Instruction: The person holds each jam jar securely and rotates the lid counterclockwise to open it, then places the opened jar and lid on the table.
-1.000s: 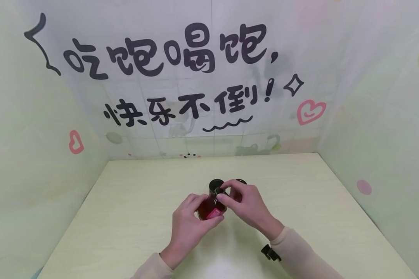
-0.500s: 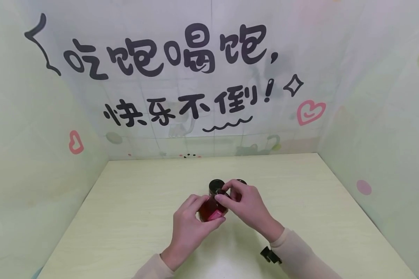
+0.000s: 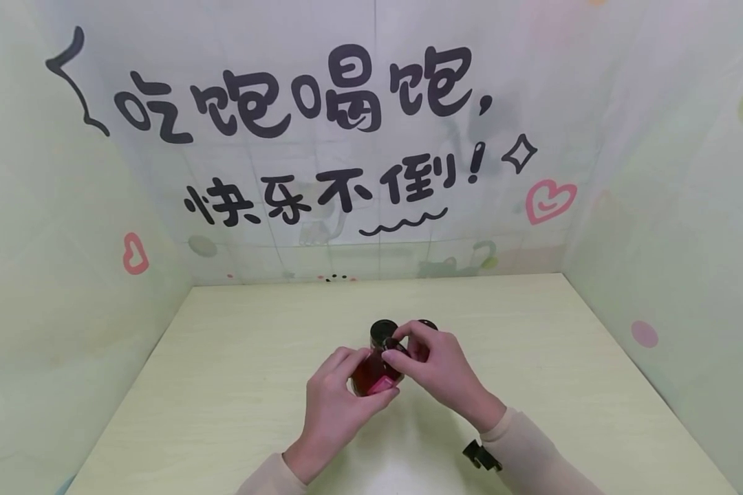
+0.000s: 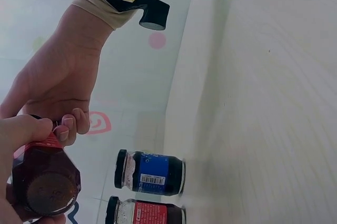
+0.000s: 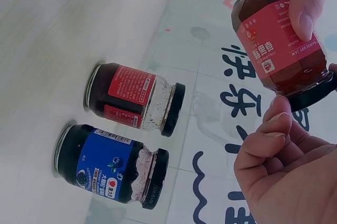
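Above the pale tabletop (image 3: 235, 357), the held faceted jar (image 3: 369, 371) wears a red label (image 5: 279, 40)

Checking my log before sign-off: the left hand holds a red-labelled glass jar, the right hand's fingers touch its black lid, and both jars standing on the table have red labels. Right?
Not quite. One is a dark-filled glass jar with a red label, but the other is a black-lidded glass jar with a blue label, as the right wrist view shows. The rest holds.
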### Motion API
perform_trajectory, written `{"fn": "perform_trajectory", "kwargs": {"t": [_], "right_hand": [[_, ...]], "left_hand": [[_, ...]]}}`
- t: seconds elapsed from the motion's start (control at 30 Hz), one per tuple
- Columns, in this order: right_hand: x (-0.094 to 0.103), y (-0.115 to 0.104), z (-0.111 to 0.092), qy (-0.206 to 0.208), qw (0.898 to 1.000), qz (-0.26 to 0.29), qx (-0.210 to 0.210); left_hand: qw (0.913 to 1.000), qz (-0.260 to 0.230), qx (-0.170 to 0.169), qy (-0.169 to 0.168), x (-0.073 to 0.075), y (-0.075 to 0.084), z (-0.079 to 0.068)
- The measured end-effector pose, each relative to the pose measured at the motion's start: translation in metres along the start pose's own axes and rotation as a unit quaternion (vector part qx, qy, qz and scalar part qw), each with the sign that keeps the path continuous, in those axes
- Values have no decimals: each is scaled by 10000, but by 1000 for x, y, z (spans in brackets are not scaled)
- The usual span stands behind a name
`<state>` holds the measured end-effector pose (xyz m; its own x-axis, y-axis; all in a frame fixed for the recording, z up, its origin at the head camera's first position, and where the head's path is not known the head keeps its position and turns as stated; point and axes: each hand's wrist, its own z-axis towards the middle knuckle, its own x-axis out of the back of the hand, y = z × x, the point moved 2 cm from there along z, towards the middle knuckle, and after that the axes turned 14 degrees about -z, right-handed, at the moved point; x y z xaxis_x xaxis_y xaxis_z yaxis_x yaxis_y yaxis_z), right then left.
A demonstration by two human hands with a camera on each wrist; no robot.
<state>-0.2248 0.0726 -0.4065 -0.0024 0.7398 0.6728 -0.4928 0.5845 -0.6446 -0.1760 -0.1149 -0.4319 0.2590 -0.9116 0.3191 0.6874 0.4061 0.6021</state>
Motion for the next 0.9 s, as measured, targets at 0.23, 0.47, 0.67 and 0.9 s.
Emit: {"fn": "perform_trajectory", "kwargs": {"t": [0.23,0.47,0.67,0.9], "right_hand": [[0,0,-1,-54,9999,7,100],[-2,0,-3,-113,9998,32,153],[-2,1,-3,-194,9997,45,145],[-2,1,-4,-263,9994,115,170]], "left_hand": [[9999,30,109,-60,2,1,-1],[10000,-40,12,-5,2,-1,-3],[10000,-73,-45,18,2,0,-4],[10000,-56,-59,36,3,1,-5]]}}
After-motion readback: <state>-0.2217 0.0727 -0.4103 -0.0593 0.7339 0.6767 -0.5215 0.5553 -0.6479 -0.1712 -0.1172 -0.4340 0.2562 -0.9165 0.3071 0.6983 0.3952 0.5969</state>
